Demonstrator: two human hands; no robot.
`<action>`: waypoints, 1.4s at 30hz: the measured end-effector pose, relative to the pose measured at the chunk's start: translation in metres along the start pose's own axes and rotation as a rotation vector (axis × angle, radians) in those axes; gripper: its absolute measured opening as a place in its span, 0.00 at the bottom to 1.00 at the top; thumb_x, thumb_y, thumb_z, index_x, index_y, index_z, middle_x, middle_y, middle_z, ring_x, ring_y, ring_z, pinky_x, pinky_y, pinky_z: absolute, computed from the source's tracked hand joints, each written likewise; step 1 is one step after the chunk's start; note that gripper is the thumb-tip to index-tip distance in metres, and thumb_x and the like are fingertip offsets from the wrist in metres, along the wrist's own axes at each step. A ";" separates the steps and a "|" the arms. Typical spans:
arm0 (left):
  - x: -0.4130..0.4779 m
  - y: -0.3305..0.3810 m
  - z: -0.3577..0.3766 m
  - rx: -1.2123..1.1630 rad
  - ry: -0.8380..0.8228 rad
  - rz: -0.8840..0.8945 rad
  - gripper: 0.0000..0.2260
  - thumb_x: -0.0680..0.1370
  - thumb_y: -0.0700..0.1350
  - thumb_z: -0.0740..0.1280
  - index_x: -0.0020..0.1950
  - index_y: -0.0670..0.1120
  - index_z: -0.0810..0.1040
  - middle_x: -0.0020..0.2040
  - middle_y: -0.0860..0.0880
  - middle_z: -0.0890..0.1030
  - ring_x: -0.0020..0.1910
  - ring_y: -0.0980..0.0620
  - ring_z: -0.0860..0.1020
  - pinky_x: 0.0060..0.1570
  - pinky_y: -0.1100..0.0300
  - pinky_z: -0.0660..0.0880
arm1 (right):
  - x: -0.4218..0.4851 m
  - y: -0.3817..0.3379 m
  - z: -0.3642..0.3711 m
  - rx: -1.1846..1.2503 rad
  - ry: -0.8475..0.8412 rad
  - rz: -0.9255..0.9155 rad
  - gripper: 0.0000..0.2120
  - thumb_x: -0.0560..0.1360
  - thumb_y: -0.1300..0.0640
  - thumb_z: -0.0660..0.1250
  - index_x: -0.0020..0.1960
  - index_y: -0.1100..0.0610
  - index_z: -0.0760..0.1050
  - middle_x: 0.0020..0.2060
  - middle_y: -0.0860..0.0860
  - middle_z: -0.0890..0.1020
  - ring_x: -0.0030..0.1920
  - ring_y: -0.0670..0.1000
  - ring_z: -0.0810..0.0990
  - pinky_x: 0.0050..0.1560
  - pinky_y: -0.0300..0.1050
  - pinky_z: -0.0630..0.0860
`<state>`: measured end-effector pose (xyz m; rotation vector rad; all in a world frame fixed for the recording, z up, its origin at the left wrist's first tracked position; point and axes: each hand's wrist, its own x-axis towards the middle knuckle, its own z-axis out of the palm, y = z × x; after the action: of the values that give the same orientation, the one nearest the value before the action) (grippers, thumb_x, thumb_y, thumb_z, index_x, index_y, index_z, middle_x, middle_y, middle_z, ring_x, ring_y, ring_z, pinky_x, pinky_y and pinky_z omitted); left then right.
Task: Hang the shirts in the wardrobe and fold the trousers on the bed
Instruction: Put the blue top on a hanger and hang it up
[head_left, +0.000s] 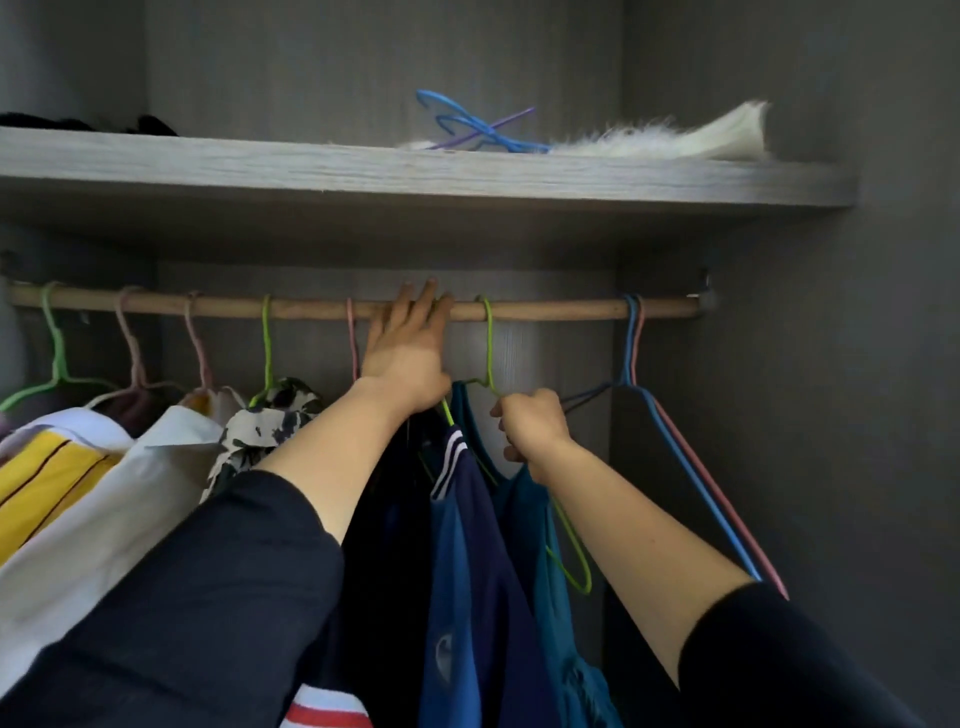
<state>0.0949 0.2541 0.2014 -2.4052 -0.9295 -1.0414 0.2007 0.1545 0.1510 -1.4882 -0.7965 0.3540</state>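
**Grey wardrobe (363, 52): hanging under way**

Grey walls back a wooden rod (561, 310). On it the left hand (405, 358) rests, fingers straight. At its 3 o'clock the hanger (490, 343) hooks over the rod. At 5 o'clock the right hand (532, 423) pinches that hanger, which carries the teal shirt (530, 519). A sideways tug could slip a strap off the wire.

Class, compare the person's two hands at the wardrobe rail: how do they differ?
The left hand lies with straight fingers on the wooden rail; the right hand is curled round the green hanger. The left hand is higher than the right hand. Both are bare.
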 end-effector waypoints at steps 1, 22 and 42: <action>0.005 -0.003 -0.001 0.003 -0.014 0.005 0.40 0.73 0.47 0.68 0.79 0.49 0.48 0.79 0.49 0.47 0.78 0.47 0.44 0.74 0.48 0.45 | 0.003 0.000 0.000 0.019 -0.012 0.012 0.15 0.74 0.63 0.59 0.59 0.67 0.73 0.37 0.54 0.72 0.35 0.52 0.70 0.33 0.45 0.69; 0.006 -0.042 0.005 -0.036 0.085 0.004 0.40 0.71 0.45 0.70 0.78 0.47 0.52 0.78 0.47 0.55 0.77 0.44 0.51 0.75 0.48 0.41 | -0.011 -0.005 0.034 -0.062 -0.067 -0.034 0.11 0.78 0.57 0.59 0.42 0.62 0.75 0.32 0.56 0.79 0.30 0.53 0.74 0.27 0.41 0.72; 0.002 -0.026 0.014 -0.043 0.156 -0.047 0.39 0.71 0.48 0.71 0.77 0.43 0.55 0.76 0.44 0.57 0.76 0.43 0.51 0.74 0.47 0.38 | 0.023 -0.013 -0.104 -1.643 0.457 -0.333 0.14 0.73 0.63 0.66 0.59 0.60 0.77 0.55 0.57 0.79 0.57 0.58 0.78 0.45 0.47 0.72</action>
<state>0.0857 0.2813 0.1951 -2.3069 -0.9219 -1.2581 0.2822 0.0910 0.1797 -2.6739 -0.9314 -1.1617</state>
